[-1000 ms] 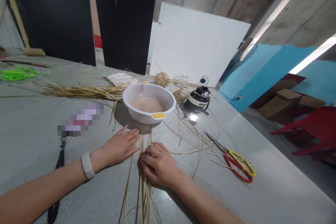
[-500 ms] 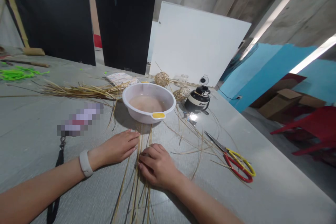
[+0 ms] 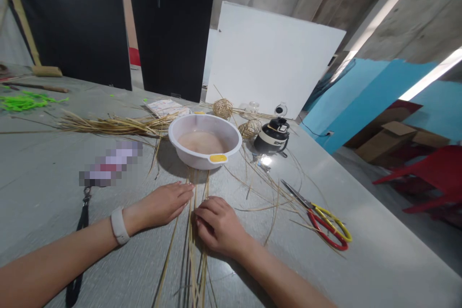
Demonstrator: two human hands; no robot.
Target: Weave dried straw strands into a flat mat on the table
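Observation:
Long thin tan strips (image 3: 192,260), like split bamboo, run over the grey table from the white basin (image 3: 180,151) towards me. My left hand (image 3: 173,202) rests low beside them, its fingers stretched out and the fingertips at the leftmost strips. On the other side, my right hand (image 3: 218,224) has its fingers curled in at the strips, thumb and index close together; the pinch itself is partly hidden. The basin, with yellow grips and cloudy water in it, stands just beyond both hands.
Scissors (image 3: 314,211) with red and yellow handles lie at right among loose strips. Behind are a black jug (image 3: 270,137), woven balls (image 3: 222,109) and a glass jar (image 3: 251,109). At left lie a strip bundle (image 3: 115,124), a blurred object on a strap (image 3: 83,216) and green pieces (image 3: 25,101).
My right hand has shifted slightly to the right, and the near ends of the strips have swung right with it. The left hand has slid a little to the right.

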